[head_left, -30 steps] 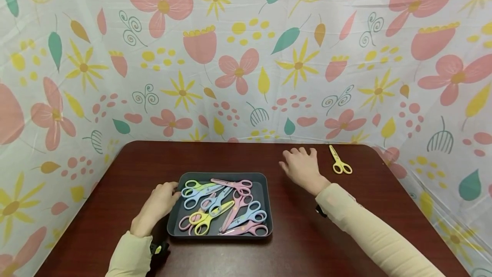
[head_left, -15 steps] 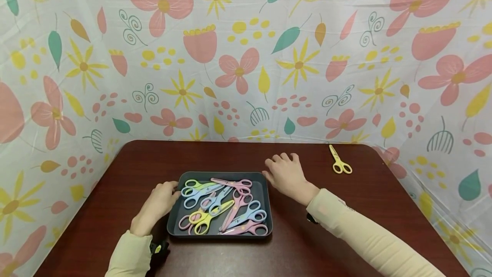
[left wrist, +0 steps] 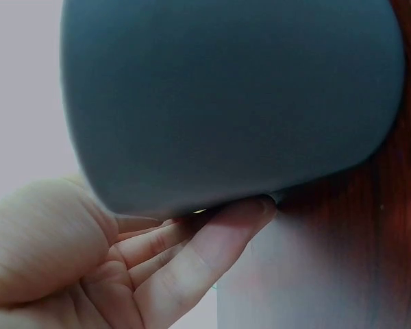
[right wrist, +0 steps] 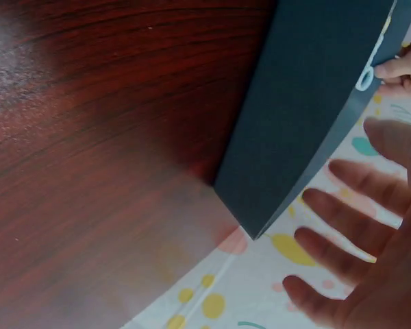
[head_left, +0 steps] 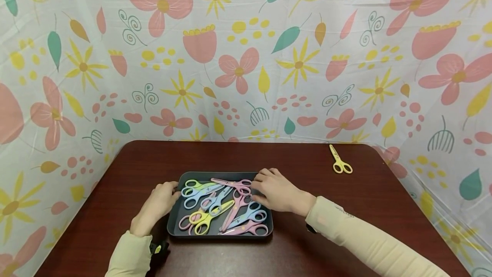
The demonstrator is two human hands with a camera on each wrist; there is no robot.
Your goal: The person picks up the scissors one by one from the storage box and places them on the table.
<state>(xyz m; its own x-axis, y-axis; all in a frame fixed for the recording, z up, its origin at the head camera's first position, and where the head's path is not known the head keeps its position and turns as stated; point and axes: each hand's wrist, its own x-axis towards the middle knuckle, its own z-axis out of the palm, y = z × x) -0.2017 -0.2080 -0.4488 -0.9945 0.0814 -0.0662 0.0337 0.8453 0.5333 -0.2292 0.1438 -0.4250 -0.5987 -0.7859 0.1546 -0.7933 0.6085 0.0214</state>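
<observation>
A dark grey tray (head_left: 221, 237) stands on the table, filled with several pairs of scissors in pink, blue, yellow and green. My left hand (head_left: 158, 204) holds the tray's left wall; in the left wrist view its fingers (left wrist: 192, 267) bend round the wall and are partly hidden behind it. Over the tray's far right corner hovers my right hand (head_left: 277, 190), near the pink scissors (head_left: 233, 183). Its fingers are spread with nothing between them in the right wrist view. Lower in the tray lie yellow scissors (head_left: 209, 217) and blue scissors (head_left: 250, 214).
Yellow scissors (head_left: 338, 159) lie alone at the table's far right. The dark red wooden table (head_left: 330, 243) reaches back to a floral curtain (head_left: 238, 72), which hangs behind and along both sides.
My right hand has moved left, from the bare table beside the yellow scissors to above the tray's right side. The left hand, the tray and the scissors have stayed in place.
</observation>
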